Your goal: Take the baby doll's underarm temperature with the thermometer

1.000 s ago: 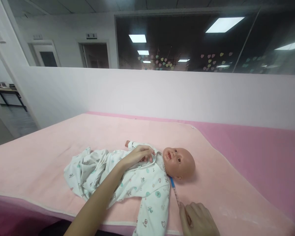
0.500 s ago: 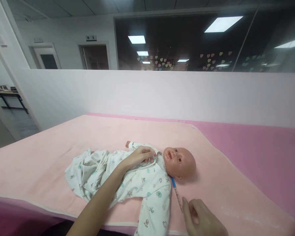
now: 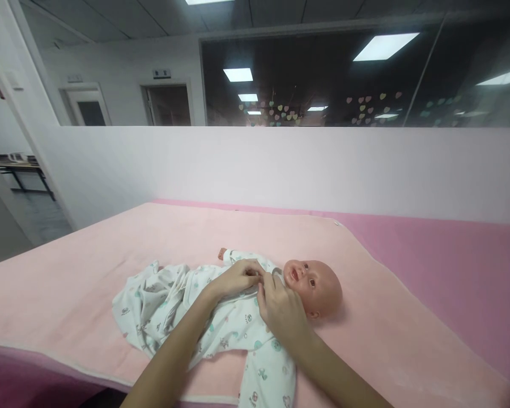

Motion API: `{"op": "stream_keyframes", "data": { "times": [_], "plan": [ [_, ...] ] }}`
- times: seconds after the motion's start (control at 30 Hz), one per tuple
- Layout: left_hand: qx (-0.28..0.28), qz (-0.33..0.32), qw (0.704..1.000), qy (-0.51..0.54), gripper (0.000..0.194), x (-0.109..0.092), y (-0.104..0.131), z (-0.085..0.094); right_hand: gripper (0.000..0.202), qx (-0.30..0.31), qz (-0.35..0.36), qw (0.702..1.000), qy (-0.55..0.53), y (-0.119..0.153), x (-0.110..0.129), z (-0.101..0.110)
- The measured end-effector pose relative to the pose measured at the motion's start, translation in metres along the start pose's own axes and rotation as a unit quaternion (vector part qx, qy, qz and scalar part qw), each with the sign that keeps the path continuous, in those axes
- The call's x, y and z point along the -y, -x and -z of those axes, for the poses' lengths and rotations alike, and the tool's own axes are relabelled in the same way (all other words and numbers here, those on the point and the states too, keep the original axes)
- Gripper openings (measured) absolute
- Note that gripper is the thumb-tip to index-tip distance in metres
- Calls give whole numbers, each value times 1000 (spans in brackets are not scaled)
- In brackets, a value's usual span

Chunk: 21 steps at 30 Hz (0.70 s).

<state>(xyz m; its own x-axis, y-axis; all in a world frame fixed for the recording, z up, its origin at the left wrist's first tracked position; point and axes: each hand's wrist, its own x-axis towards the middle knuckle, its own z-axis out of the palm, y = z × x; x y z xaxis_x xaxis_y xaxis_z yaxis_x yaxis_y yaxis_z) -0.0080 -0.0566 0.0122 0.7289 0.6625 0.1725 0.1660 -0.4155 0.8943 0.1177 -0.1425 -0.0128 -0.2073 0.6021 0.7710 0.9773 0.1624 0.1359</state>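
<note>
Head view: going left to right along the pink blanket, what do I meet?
Bunched lower end of the printed baby suit → left hand on the doll's chest → right hand at the collar → doll's head → bare pink blanket → darker pink cover.

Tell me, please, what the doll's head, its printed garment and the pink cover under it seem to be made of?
Doll's head: probably vinyl or soft plastic, smooth with a slight sheen. Garment: thin woven or knit cloth, matte, creased into folds. Pink cover: likely towelling or fleece, matte and faintly napped.
</note>
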Motion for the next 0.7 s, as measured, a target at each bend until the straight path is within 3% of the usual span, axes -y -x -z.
{"op": "stream_keyframes", "data": {
  "times": [0.13,0.3,0.53,0.7],
  "plan": [
    [15,0,1000,-7,16,2,-1,1,16,6,-25,999,-39,6,-2,-4],
    [33,-9,999,-11,15,1,0,1,12,-9,-67,984,-166,10,-5,-2],
    [47,0,999,17,15,-6,2,2,7,-8,-165,913,-372,16,-2,-7],
    [58,18,996,58,16,-2,1,5,7,-34,-210,867,-451,20,3,-6]
  ]
}}
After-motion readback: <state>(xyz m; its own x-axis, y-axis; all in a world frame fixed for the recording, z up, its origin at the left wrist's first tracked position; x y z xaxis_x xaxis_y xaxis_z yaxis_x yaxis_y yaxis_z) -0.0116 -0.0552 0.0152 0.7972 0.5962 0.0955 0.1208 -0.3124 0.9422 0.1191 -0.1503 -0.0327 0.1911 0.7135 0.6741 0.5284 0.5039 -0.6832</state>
